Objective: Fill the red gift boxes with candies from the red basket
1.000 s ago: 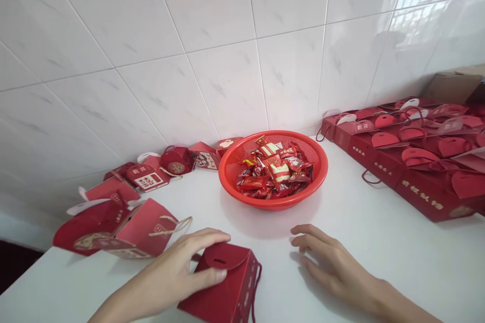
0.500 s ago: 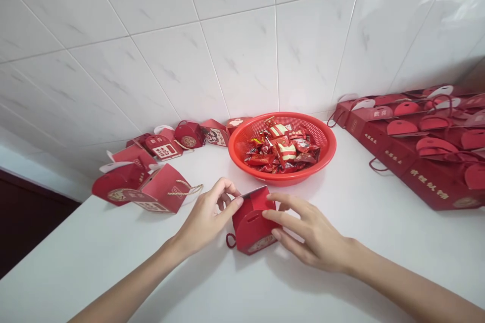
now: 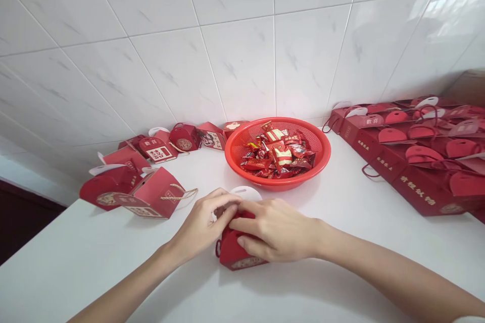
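Note:
A small red cardboard candy box [image 3: 242, 255] stands on the white table in front of me, a dark red cord loop at its left side. My left hand [image 3: 200, 224] has its fingers bent around the top left edge of the box. Over the top and right side lies my right hand [image 3: 276, 229], its fingers curled onto the box and meeting the left fingertips. A pale rounded flap [image 3: 246, 193] sticks up behind the hands. Much of the box top is hidden by my fingers.
Behind the box sits a red plastic basket [image 3: 232, 161] heaped with wrapped candies [image 3: 280, 154]. Several finished-looking red boxes [image 3: 157, 194] stand at the left, some along the wall. Rows of red boxes [image 3: 409, 181] fill the right side. A tiled wall [image 3: 235, 70] closes the back.
My right hand has moved left across the box top, covering it and meeting my left hand. The box sits slightly lower and further left in view, and a pale flap now shows behind it.

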